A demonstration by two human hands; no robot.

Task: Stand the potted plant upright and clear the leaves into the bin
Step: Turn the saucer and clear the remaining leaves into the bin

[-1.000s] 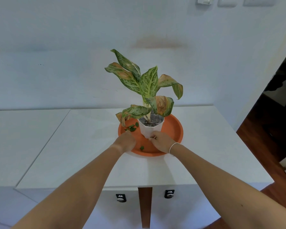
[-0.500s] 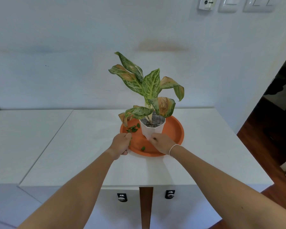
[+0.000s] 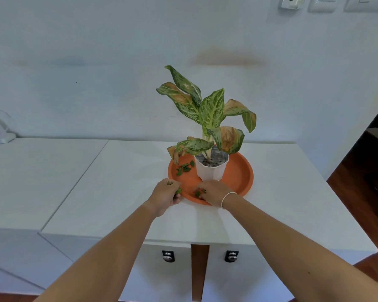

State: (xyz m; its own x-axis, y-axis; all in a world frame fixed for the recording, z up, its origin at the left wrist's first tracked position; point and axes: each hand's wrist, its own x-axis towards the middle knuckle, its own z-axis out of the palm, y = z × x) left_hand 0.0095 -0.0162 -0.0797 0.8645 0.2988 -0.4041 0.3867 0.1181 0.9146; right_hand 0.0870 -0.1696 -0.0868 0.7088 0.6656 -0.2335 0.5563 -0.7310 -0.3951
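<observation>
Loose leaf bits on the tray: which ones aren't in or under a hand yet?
The small cluster of green leaf bits on the orange tray, left of the white pot. The other bits sit at the left hand and right hand.

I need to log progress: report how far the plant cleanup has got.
Done: the potted plant stands upright on the orange saucer. In hand: the left hand is closed on green leaf bits, and the right hand is pinching more at the saucer's near edge. Left: the loose leaves beside the pot, then binning everything; no bin is in view.
</observation>
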